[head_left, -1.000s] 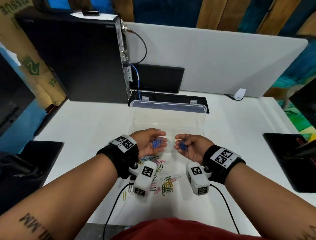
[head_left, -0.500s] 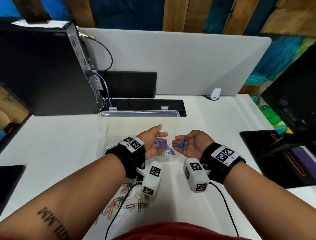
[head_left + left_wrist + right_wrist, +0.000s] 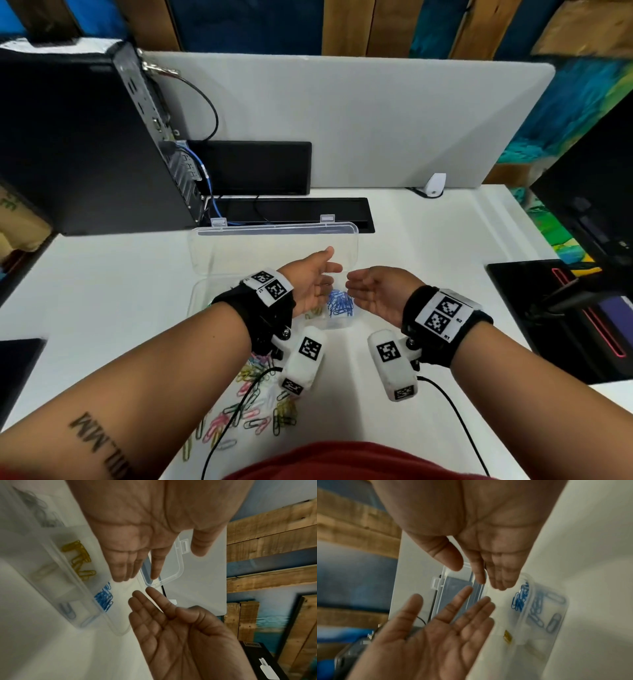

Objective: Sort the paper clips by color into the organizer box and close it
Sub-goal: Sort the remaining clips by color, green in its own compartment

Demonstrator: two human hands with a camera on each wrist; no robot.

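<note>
I am seeing the clear organizer box [image 3: 274,246] lying open on the table, lid standing up at the back. Blue paper clips [image 3: 339,303] are sitting heaped in one compartment, yellow clips [image 3: 80,558] next door. Mixed-colour clips [image 3: 253,407] are lying scattered nearer me.
</note>
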